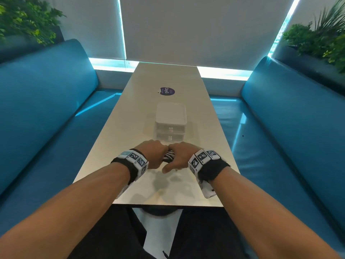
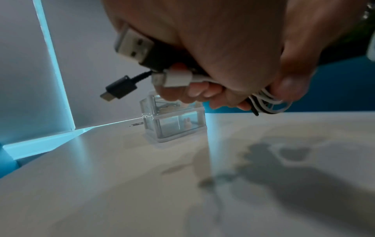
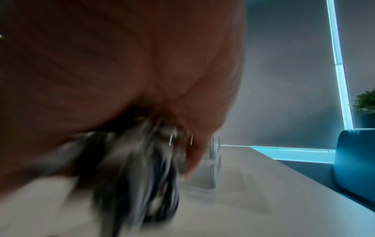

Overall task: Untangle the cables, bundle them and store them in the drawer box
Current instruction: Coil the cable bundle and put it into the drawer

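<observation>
A bundle of black and white cables [image 1: 168, 156] hangs just above the table between both hands. My left hand [image 1: 152, 153] grips one end of it; in the left wrist view a black USB plug [image 2: 133, 45], a small black plug [image 2: 119, 88] and a white plug [image 2: 174, 77] stick out of the left hand [image 2: 233, 52], and cable loops [image 2: 267, 104] hang below the fingers. My right hand [image 1: 180, 156] grips the other end; the right wrist view shows the cables [image 3: 142, 176] only as a blur. The clear two-drawer box [image 1: 170, 126] stands just beyond the hands, both drawers closed.
The long pale table [image 1: 201, 113] runs away from me, with a round purple sticker [image 1: 166, 91] past the box. Blue benches [image 1: 56, 113] flank both sides, and plants [image 1: 321, 40] stand behind them.
</observation>
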A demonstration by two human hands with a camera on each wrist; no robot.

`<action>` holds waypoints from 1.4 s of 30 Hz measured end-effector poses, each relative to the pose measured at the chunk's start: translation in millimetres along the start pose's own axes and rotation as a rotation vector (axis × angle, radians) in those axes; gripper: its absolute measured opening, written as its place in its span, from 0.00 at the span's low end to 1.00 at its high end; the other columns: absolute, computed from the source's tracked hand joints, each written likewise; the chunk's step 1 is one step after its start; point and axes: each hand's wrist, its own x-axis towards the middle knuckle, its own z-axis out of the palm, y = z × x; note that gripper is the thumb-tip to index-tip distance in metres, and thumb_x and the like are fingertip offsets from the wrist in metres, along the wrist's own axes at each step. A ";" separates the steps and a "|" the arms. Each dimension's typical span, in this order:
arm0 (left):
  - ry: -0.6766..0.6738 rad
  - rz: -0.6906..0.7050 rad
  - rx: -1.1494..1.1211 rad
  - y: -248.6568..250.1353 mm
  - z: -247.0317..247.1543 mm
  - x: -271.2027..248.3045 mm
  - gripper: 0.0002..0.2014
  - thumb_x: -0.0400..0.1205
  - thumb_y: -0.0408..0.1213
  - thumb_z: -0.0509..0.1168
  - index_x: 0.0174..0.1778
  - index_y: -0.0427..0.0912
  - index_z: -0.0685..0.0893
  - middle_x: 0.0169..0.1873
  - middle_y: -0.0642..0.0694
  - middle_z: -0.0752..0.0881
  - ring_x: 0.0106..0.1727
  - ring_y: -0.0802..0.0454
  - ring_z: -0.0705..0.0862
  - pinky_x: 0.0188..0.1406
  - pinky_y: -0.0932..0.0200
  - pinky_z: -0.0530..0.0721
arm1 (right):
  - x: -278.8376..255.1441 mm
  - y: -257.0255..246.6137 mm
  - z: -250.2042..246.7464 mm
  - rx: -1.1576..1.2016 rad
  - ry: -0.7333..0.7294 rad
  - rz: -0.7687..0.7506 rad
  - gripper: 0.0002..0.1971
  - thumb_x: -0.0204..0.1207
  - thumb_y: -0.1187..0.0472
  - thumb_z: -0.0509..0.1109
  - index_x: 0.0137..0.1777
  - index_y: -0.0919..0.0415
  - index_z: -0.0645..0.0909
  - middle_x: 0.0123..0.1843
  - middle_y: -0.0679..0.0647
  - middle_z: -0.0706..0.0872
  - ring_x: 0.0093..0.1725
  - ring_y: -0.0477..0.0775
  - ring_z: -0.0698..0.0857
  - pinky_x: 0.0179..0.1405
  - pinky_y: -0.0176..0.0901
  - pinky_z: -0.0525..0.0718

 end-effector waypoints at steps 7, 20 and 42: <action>-0.005 0.148 0.159 9.1 -5.7 -1.8 0.12 0.84 0.43 0.64 0.59 0.43 0.84 0.47 0.44 0.89 0.37 0.44 0.82 0.35 0.55 0.77 | 15.7 -3.2 -6.8 -0.021 -0.030 -0.019 0.40 0.39 0.26 0.81 0.51 0.47 0.81 0.40 0.43 0.90 0.41 0.48 0.89 0.48 0.49 0.88; 0.119 0.001 0.150 -6.0 -6.0 8.8 0.09 0.82 0.31 0.63 0.57 0.41 0.76 0.49 0.42 0.87 0.45 0.38 0.87 0.36 0.52 0.73 | 15.9 0.0 10.5 0.116 0.165 0.109 0.06 0.62 0.55 0.73 0.40 0.52 0.84 0.31 0.48 0.89 0.29 0.49 0.89 0.33 0.45 0.90; 0.173 0.008 -0.081 -11.1 6.7 18.2 0.06 0.79 0.37 0.64 0.46 0.49 0.72 0.41 0.47 0.86 0.34 0.43 0.80 0.33 0.54 0.73 | 17.8 1.3 17.5 -0.303 0.423 0.076 0.08 0.74 0.50 0.65 0.45 0.51 0.82 0.39 0.51 0.86 0.37 0.59 0.85 0.37 0.45 0.76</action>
